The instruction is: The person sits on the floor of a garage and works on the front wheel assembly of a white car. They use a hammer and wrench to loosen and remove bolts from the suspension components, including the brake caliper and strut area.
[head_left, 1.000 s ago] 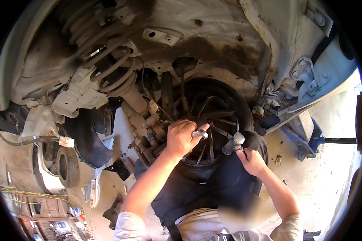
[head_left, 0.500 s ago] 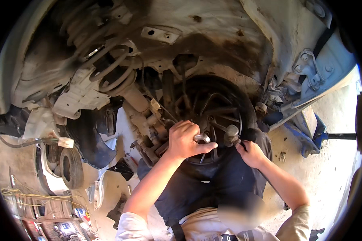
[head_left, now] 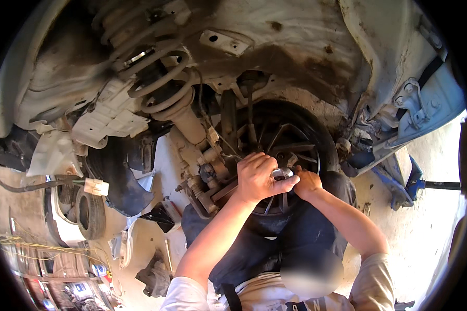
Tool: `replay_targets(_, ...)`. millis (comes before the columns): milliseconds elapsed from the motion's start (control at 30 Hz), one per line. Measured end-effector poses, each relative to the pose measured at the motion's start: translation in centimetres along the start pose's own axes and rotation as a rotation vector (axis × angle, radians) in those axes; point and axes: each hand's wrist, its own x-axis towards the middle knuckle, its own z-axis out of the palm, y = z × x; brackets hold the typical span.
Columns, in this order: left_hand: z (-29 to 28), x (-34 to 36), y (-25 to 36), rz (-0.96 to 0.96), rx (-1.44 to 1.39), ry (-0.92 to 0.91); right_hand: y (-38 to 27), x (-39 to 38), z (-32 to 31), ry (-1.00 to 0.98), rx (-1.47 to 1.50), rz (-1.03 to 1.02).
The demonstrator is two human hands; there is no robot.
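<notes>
Here the left hand had its fingers closed on a small shiny metal socket tool at the dark spoked wheel hub, seemingly mid-fastening. The right hand curled beside it, grip hidden; the next turn called for steady alignment.

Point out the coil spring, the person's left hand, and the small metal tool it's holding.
coil spring (head_left: 161, 85), head view, on a middle coil.
left hand (head_left: 257, 179), head view, on the back of the hand.
metal tool (head_left: 282, 172), head view, on the shiny end showing between the fingers.

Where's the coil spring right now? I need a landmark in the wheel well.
In the head view the coil spring sits upper left of centre, above and left of the left hand on the black wheel.
</notes>
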Motion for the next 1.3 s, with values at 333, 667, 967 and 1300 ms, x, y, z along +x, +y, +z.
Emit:
replay_targets(333, -0.7, 0.4, 0.0, -0.044, -0.046, -0.075, -0.6, -0.4, -0.1, 0.116, -0.020, 0.015)
replay_targets(667, -3.1, 0.2, 2.3, -0.177, 0.167, -0.361, -5.9, -10.0, -10.9, 0.621, 0.985, -0.712)
replay_targets(967, -10.5, -1.0, 0.3, -0.312, 0.462, -0.358, -10.2, -8.9, -10.6, 0.478, 1.021, -0.514)
replay_targets(1300, -11.6, -4.8, -2.3, -0.505, 0.443, -0.097, -11.4, -8.7, -11.9, 0.735, 0.879, -0.623)
